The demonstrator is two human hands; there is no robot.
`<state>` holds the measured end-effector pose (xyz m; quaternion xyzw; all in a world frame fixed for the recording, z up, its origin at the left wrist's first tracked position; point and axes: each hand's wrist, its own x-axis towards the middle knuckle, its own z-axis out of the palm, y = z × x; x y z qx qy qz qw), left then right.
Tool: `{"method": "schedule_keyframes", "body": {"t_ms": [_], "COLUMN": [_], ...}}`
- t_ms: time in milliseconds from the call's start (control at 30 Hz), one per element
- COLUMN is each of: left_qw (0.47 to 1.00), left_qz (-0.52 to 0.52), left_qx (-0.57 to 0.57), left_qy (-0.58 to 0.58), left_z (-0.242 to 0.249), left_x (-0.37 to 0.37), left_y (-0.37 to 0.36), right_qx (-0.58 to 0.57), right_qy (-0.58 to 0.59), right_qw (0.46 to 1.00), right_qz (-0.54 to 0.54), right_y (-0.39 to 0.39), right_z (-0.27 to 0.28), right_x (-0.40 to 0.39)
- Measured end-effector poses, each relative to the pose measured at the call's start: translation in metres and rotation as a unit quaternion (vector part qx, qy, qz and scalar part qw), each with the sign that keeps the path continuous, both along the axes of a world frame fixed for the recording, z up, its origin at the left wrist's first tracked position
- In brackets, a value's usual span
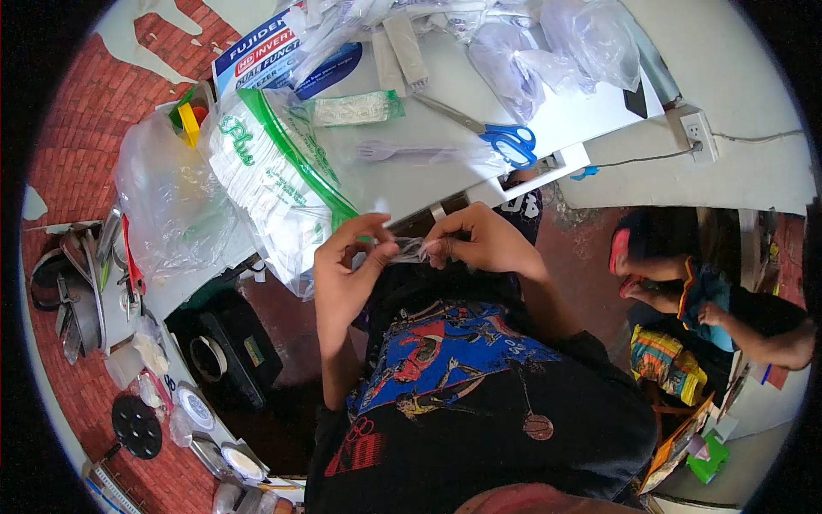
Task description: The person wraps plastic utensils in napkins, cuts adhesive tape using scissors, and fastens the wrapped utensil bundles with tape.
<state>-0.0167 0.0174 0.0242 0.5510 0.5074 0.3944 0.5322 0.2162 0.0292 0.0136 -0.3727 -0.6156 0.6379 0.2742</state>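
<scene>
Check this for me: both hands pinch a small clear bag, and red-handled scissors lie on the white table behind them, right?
Not quite. The head view shows the scissors have blue handles, not red. Both the left hand and right hand do pinch the small clear bag, before the white table.

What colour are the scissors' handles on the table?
Blue, on the scissors lying on the white table; clearest in the head view.

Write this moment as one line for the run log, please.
left hand: pinches small clear plastic bag | right hand: pinches same bag | nearby: blue scissors, white table
</scene>
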Motion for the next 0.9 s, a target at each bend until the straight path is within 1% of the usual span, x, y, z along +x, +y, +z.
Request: {"method": "schedule_keyframes", "body": {"t_ms": [67, 100, 167, 200, 267, 300, 367, 500, 567, 600, 667, 700, 767, 800, 867, 900], "left_qw": [0.997, 0.997, 0.988, 0.988, 0.993, 0.993, 0.998, 0.999, 0.999, 0.999, 0.991, 0.991, 0.989, 0.989, 0.992, 0.992], "left_qz": [-0.067, -0.066, -0.112, -0.113, -0.064, -0.063, -0.033, -0.029, -0.015, -0.014, 0.049, 0.051, 0.038, 0.039, 0.039, 0.040], "left_qx": [0.025, 0.025, -0.041, -0.042, -0.041, -0.041, -0.036, -0.031, -0.022, -0.024, -0.010, -0.011, -0.027, -0.028, -0.006, -0.006], "left_qy": [0.023, 0.023, -0.093, -0.093, -0.093, -0.093, -0.034, -0.023, -0.042, -0.042, -0.123, -0.123, -0.138, -0.138, -0.117, -0.116], "left_z": [0.005, 0.004, 0.001, 0.001, 0.003, 0.000, -0.006, -0.004, -0.005, -0.004, -0.004, -0.007, -0.014, -0.015, -0.014, -0.012], "left_x": [0.007, 0.008, 0.010, 0.013, 0.017, 0.016, 0.013, 0.015, 0.019, 0.024, 0.034, 0.032, 0.027, 0.027, 0.026, 0.026], "left_y": [0.001, 0.000, -0.003, -0.004, -0.004, -0.004, -0.002, 0.001, 0.002, 0.004, 0.009, 0.011, 0.015, 0.016, 0.019, 0.021], "right_qx": [-0.040, -0.040, -0.035, -0.035, -0.041, -0.042, 0.009, 0.028, -0.024, -0.025, -0.059, -0.059, -0.088, -0.090, -0.076, -0.076], "right_qy": [-0.006, -0.006, -0.040, -0.040, -0.014, -0.014, 0.009, 0.014, 0.013, 0.013, 0.012, 0.012, 0.067, 0.067, 0.116, 0.116], "right_qw": [0.999, 0.999, 0.999, 0.999, 0.999, 0.999, 1.000, 0.999, 0.999, 0.999, 0.991, 0.991, 0.984, 0.984, 0.982, 0.982], "right_qz": [0.004, 0.005, -0.010, -0.011, -0.024, -0.023, -0.022, -0.040, -0.046, -0.045, -0.119, -0.116, -0.137, -0.136, -0.125, -0.124], "right_y": [-0.001, -0.001, 0.000, -0.001, -0.001, -0.002, -0.003, -0.004, -0.001, 0.000, 0.002, 0.003, 0.005, 0.005, 0.005, 0.006], "right_z": [-0.001, 0.000, 0.004, 0.000, -0.007, -0.009, -0.010, -0.012, -0.017, -0.016, -0.013, -0.019, -0.035, -0.031, -0.018, -0.016], "right_x": [-0.001, -0.002, -0.005, -0.005, -0.006, -0.005, -0.006, -0.009, -0.009, -0.010, -0.012, -0.012, -0.011, -0.012, -0.014, -0.016]}}
